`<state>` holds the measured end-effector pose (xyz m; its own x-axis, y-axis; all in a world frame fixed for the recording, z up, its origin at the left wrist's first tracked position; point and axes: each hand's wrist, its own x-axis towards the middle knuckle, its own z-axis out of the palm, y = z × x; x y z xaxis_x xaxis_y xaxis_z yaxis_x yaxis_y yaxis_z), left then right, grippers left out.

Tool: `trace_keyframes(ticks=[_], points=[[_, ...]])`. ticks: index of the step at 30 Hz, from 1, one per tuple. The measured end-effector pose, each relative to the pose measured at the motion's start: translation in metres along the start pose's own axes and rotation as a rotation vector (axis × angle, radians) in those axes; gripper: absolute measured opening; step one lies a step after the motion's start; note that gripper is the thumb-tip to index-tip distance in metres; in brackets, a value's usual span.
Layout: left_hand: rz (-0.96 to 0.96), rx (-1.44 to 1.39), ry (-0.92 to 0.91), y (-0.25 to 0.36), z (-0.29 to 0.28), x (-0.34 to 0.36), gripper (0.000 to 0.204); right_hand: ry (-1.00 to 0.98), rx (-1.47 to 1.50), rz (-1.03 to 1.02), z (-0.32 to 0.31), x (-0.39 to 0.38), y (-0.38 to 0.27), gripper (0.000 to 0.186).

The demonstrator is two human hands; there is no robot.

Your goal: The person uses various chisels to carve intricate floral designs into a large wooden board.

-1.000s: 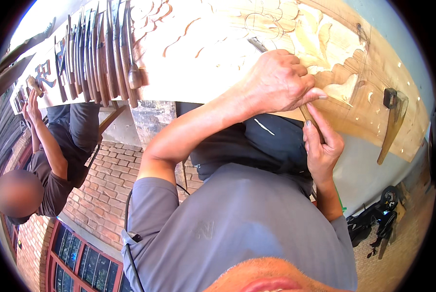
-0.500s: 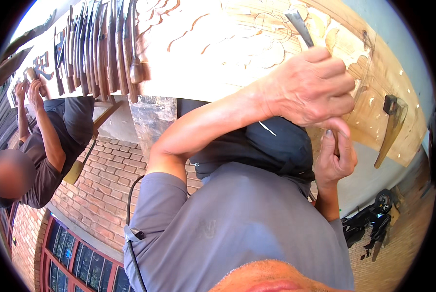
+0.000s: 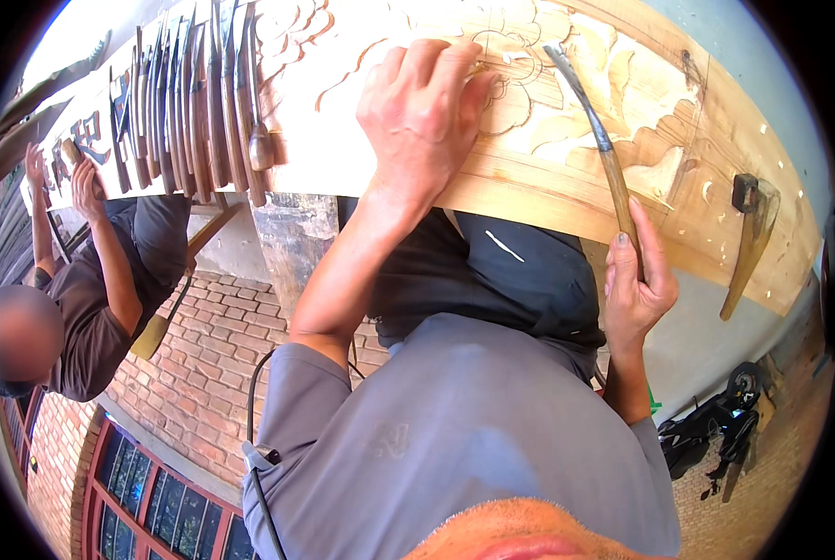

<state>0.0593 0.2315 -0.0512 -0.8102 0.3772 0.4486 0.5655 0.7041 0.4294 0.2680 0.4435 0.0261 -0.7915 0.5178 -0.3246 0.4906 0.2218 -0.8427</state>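
My right hand [image 3: 640, 289] pinches the wooden handle end of a gouge [image 3: 608, 154]. The gouge points up and away, and its curved metal blade lies over the carved relief at the right part of a pale wooden board [image 3: 520, 187]. Over the middle of that board is my left hand [image 3: 422, 117], with its fingers curled downward at drawn petal outlines. Whatever its fingertips hold, if anything, is too small and too hidden to make out. To the left of it, a row of several carving chisels [image 3: 194, 112] lies side by side across the board.
A hammer [image 3: 751, 229] with a dark head and wooden handle rests at the board's right end among wood chips. At far left a co-worker [image 3: 110, 271] works at the same bench. Bricks [image 3: 212, 327] pave the ground; a dark motorbike [image 3: 716, 425] stands lower right.
My left hand has let go of the gouge's shaft and moved left over the board. The gouge now stays in my right hand alone, its whole length in sight.
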Motion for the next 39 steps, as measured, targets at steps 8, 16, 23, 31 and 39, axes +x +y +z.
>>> trace_keyframes(ticks=[8, 16, 23, 31, 39], points=[[-0.246, 0.087, 0.366, -0.048, -0.013, 0.013, 0.023, -0.083, -0.068, -0.114, -0.003, -0.020, 0.001, 0.040], [0.443, -0.602, -0.004, 0.075, 0.020, -0.023, 0.042, -0.167, -0.155, -0.271, -0.010, -0.025, 0.007, 0.041], [0.576, -0.682, -0.332, 0.077, 0.037, -0.016, 0.054, -0.187, -0.201, -0.383, -0.022, -0.015, 0.010, 0.036], [0.531, -0.662, -0.359, 0.077, 0.040, -0.021, 0.057, -0.233, -0.234, -0.300, -0.022, -0.015, -0.002, 0.029], [0.416, -0.598, -0.274, 0.084, 0.040, -0.022, 0.061, -0.189, -0.305, -0.367, -0.015, -0.007, -0.012, 0.028]])
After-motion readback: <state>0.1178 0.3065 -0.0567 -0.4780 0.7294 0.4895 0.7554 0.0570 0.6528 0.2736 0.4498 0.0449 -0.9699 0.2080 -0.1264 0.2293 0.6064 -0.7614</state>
